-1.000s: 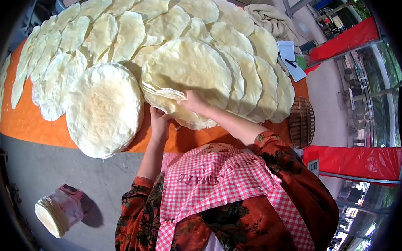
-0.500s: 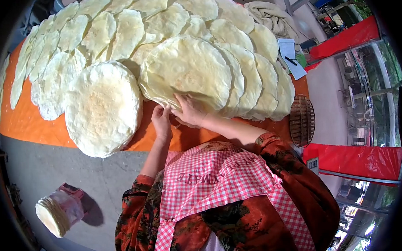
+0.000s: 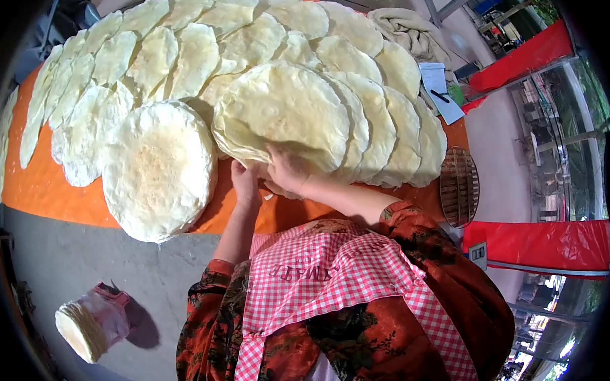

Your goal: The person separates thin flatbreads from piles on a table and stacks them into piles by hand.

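Observation:
A stack of thin round flatbreads (image 3: pixel 285 110) lies on the orange cloth (image 3: pixel 63 192) in front of me. At its near edge, my left hand (image 3: pixel 246 184) pinches the rim of a flatbread between thumb and fingers. My right hand (image 3: pixel 289 172) is just beside it, with fingers curled over the same rim and the thumb side hidden. To the left stands a thick pile of pale flatbreads (image 3: pixel 158 169), its near side overhanging the cloth's edge. Neither hand touches that pile.
Overlapping flatbreads (image 3: pixel 199 50) cover the far part of the table. At the right are a notepad with a pen (image 3: pixel 435 78), a crumpled cloth (image 3: pixel 407 32) and a slatted round wooden piece (image 3: pixel 458 185). A small stool with a flatbread stack (image 3: pixel 81 329) stands on the floor.
Both hands stay at the stack's near rim, and the right hand has shifted slightly left. A small white scrap now shows on the orange cloth below the hands. The view has tilted slightly.

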Demonstrator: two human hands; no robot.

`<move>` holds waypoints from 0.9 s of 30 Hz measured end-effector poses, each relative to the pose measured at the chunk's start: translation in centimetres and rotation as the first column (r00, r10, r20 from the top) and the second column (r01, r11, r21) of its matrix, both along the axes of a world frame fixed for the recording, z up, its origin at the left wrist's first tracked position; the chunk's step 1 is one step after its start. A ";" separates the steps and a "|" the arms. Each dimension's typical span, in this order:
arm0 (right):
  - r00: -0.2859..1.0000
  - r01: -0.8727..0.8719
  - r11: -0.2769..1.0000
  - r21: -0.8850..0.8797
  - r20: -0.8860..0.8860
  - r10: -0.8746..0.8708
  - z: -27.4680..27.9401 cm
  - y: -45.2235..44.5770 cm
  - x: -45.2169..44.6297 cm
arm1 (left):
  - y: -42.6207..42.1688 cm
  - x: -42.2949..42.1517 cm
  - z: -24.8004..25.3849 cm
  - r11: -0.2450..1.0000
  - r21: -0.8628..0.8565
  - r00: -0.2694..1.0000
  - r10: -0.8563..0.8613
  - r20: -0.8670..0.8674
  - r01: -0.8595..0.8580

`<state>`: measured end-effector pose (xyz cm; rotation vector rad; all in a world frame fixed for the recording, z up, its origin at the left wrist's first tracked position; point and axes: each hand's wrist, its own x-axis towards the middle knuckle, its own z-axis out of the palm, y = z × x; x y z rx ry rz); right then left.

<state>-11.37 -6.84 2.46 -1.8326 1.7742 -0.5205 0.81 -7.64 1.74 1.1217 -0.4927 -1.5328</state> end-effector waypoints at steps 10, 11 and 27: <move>0.845 0.075 0.810 0.582 0.394 -0.361 14.9 -4.6 -1.6 | -0.3 1.1 -3.3 0.993 0.114 0.978 -0.061 0.201 0.038; 0.821 0.124 0.822 0.556 0.408 -0.399 18.4 -6.8 -2.6 | -0.3 1.0 -3.9 0.991 0.129 0.982 -0.050 0.180 0.027; 0.963 -0.171 0.941 -0.292 -0.253 0.097 25.2 -12.7 -10.3 | 0.2 1.9 -0.4 0.997 -0.077 0.997 0.005 0.071 0.000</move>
